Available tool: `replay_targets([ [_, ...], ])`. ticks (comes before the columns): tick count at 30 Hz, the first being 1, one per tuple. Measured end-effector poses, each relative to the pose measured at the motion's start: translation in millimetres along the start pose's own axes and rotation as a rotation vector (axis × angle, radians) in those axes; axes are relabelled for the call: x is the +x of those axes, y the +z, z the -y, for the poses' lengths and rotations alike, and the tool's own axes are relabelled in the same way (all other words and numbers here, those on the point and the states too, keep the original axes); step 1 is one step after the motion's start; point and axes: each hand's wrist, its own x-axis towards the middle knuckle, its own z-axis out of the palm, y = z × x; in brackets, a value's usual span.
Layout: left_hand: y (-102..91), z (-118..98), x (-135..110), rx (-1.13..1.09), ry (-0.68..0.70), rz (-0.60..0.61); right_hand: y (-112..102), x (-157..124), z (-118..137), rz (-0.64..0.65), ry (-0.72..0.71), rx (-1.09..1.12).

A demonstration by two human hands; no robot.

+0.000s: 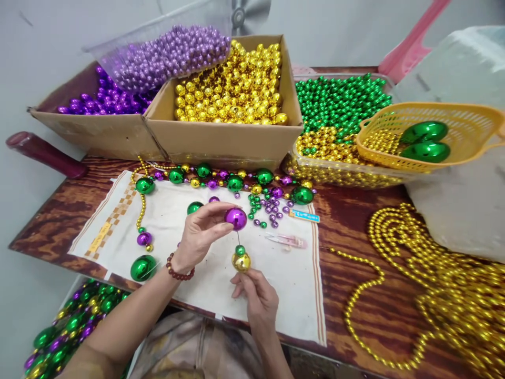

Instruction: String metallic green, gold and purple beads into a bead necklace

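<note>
My left hand (201, 234) pinches a shiny purple bead (235, 218) above the white cloth (205, 284). A thin dark needle or wire runs down from that bead to a small green bead (240, 250) and a larger gold bead (241, 261). Below these, my right hand (256, 297) has its fingers closed at the bottom of the gold bead. Along the back of the cloth lies a strung garland (235, 182) of green, purple and gold beads. A large green bead (143, 268) rests near the cloth's front left edge. Small loose purple beads (272, 208) lie behind my hands.
Cardboard boxes of purple beads (106, 92) and gold beads (232, 84) stand at the back. A yellow basket (379, 152) sits on a clear tub at right. Pink-handled snips (288, 241) lie on the cloth. Gold bead strands (453, 295) cover the right side.
</note>
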Motion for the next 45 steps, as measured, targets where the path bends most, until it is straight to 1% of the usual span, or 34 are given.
replay_targets([
  [5,7.2,-3.5,-9.1,0.113,0.087,0.089,8.4,2.5,1.3,-0.022,-0.035,0.038],
  [8,10.2,-4.0,-13.2,0.159,0.107,0.119,13.7,6.2,7.5,-0.045,-0.043,0.073],
  [11,10.4,-2.7,-14.0,0.161,0.106,0.115,15.3,8.9,15.0,-0.044,-0.044,0.107],
  [14,8.9,0.4,-12.4,0.131,0.092,0.088,12.2,7.4,18.8,0.029,-0.039,0.094],
  [16,8.9,3.4,-12.4,0.119,0.053,0.082,8.9,4.3,17.8,0.041,-0.008,0.084],
  [19,13.1,7.9,-16.2,0.122,-0.024,0.104,4.6,1.1,13.7,-0.066,0.092,0.121],
  [21,18.0,9.7,-20.3,0.122,-0.050,0.136,2.1,1.7,12.1,-0.141,0.144,0.157],
  [24,23.5,11.3,-22.5,0.124,-0.047,0.220,-3.8,5.4,12.9,-0.184,0.158,0.181],
  [26,23.2,14.2,-17.5,0.136,-0.058,0.267,-10.7,7.0,13.9,-0.204,0.159,0.189],
  [28,19.7,20.5,-6.1,0.204,-0.105,0.256,-20.3,6.5,13.8,-0.218,0.161,0.199],
  [30,15.7,30.5,10.4,0.386,-0.130,0.211,-31.9,4.3,12.3,-0.235,0.150,0.202],
  [31,14.9,36.8,19.8,0.506,-0.114,0.199,-37.8,2.9,11.2,-0.242,0.143,0.199],
  [33,18.8,51.1,39.7,0.762,-0.023,0.233,-48.3,-0.1,9.0,-0.262,0.135,0.191],
  [35,32.3,65.2,59.7,0.992,0.114,0.338,-55.9,-2.6,7.5,-0.282,0.141,0.188],
  [37,55.3,75.2,80.0,1.162,0.256,0.448,-60.1,-4.2,6.8,-0.293,0.148,0.190],
  [38,69.3,77.4,90.8,1.217,0.324,0.475,-61.2,-4.7,6.5,-0.294,0.151,0.195],
  [40,100.0,75.2,115.2,1.280,0.450,0.464,-62.3,-5.4,5.9,-0.290,0.153,0.209],
  [42,131.0,66.3,144.7,1.343,0.553,0.425,-63.2,-6.1,4.5,-0.276,0.157,0.222],
  [43,145.6,61.0,161.1,1.400,0.576,0.425,-63.6,-6.6,3.5,-0.268,0.162,0.228],
  [44,159.1,56.1,178.3,1.480,0.565,0.449,-64.0,-7.2,2.2,-0.262,0.171,0.236],
  [45,171.1,52.3,195.5,1.574,0.514,0.489,-64.2,-7.9,0.8,-0.255,0.180,0.246],
])
